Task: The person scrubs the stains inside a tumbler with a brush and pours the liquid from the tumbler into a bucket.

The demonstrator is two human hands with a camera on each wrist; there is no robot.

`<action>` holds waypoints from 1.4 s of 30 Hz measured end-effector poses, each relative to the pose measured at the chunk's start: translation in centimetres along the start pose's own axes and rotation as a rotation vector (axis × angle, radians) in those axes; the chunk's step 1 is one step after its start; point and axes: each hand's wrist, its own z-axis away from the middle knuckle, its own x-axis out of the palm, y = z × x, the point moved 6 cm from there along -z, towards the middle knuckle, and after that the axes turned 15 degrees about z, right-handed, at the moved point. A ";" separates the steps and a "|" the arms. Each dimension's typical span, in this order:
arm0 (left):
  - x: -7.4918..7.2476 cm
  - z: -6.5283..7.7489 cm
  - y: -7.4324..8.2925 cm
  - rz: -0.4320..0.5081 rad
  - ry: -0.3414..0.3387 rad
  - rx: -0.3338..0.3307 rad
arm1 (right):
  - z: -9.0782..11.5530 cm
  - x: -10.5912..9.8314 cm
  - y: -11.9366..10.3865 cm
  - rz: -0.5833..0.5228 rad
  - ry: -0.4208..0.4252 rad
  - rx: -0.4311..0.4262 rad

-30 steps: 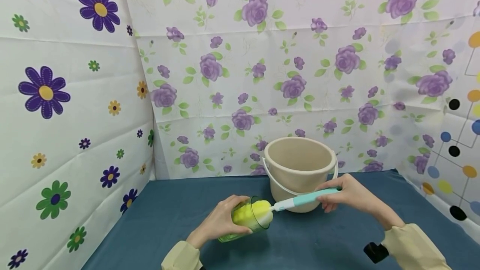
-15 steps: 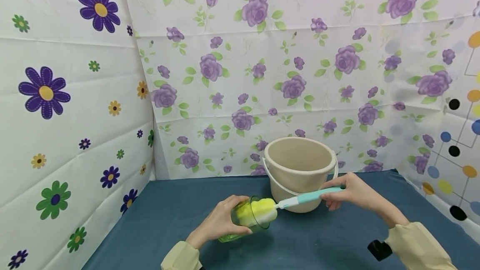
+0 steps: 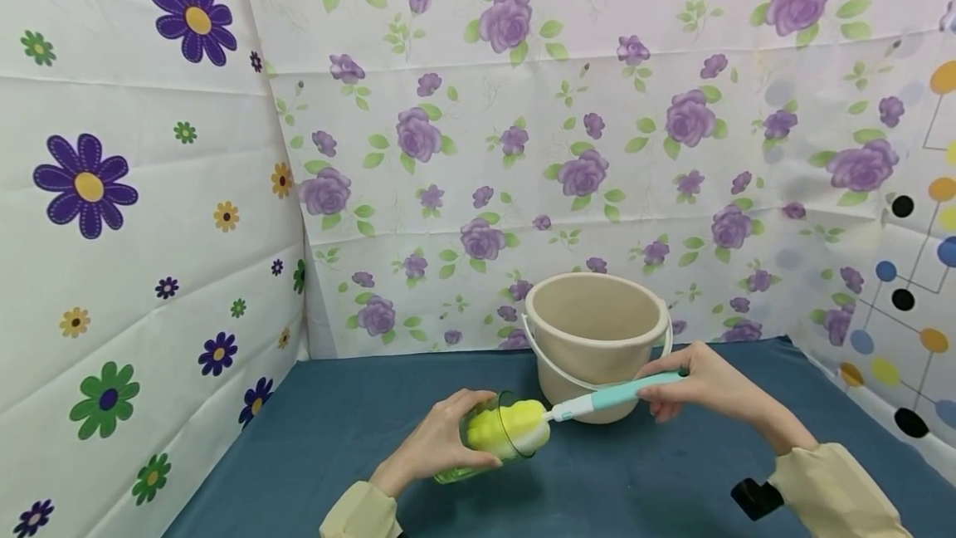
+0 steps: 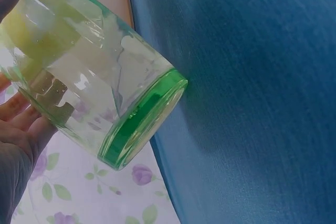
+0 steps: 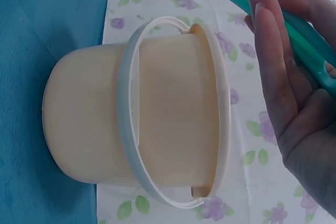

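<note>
In the head view my left hand (image 3: 442,441) grips a clear green glass (image 3: 466,471) that lies tilted, its mouth toward the right. The glass's thick green base (image 4: 144,119) shows in the left wrist view, with the walls wet or streaked. A yellow and white sponge brush head (image 3: 515,428) sits partly inside the glass and sticks out past the rim. From it a white and turquoise handle (image 3: 616,393) runs up to the right. My right hand (image 3: 698,384) holds that handle near its end, fingers and thumb around it.
Behind the brush stands a beige bucket (image 3: 597,347) with its white bail handle (image 5: 128,108) hanging down at the front. Blue cloth (image 3: 358,405) covers the table. Flower-printed sheets (image 3: 463,148) hang at the back and sides.
The brush has been drawn slightly out of the glass to the right, then pushed back in a little. My left hand and the glass hold nearly the same place.
</note>
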 end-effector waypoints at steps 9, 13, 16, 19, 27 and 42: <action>0.2 0.1 -0.2 0.004 0.003 -0.002 | -0.2 -0.4 -0.4 0.008 0.026 -0.012; 0.2 0.1 -0.2 0.003 -0.001 -0.007 | -0.2 -0.6 -0.2 0.014 0.029 -0.005; 0.2 0.1 -0.2 0.005 -0.003 -0.012 | -0.2 -0.7 0.1 0.030 0.031 0.013; 0.1 0.1 -0.3 0.006 -0.005 -0.009 | 0.0 -0.7 0.2 0.058 0.027 0.014; 0.1 0.0 -0.3 -0.004 -0.002 0.020 | 0.6 -0.7 -0.1 0.067 0.000 0.003; 0.0 -0.2 -0.4 -0.017 0.003 0.005 | -0.2 -0.9 -0.9 0.032 0.050 -0.047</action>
